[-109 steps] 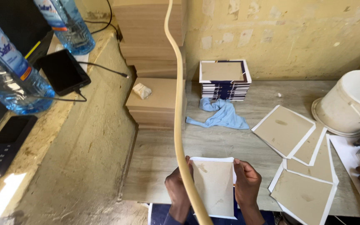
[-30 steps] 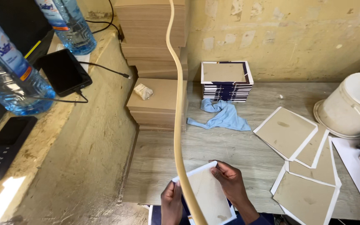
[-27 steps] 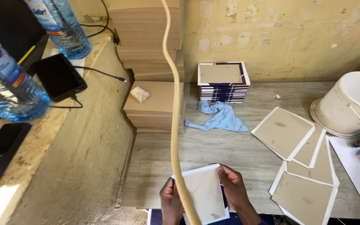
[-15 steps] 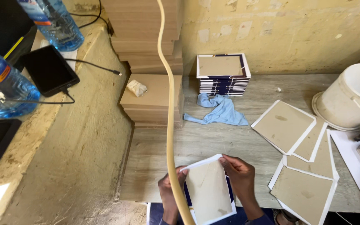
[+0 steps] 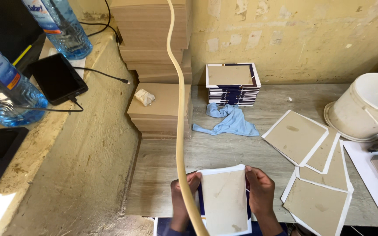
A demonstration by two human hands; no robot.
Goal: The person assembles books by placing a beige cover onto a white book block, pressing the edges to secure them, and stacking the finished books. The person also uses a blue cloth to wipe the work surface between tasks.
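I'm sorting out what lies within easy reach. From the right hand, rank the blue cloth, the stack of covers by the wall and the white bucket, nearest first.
From the right hand:
1. Blue cloth, up and slightly left on the table.
2. Stack of covers, behind the cloth, against the wall.
3. White bucket, far right.

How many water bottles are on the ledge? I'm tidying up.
2: one water bottle at the left edge beside the black phone, one further back at the top. More may be out of frame.

The cardboard panel point(image 5: 225, 202), tilted a second ago, now lies square on the worktop point(image 5: 224, 148), and the right hand point(image 5: 261, 192) is back gripping its right edge opposite the left hand point(image 5: 184, 196).
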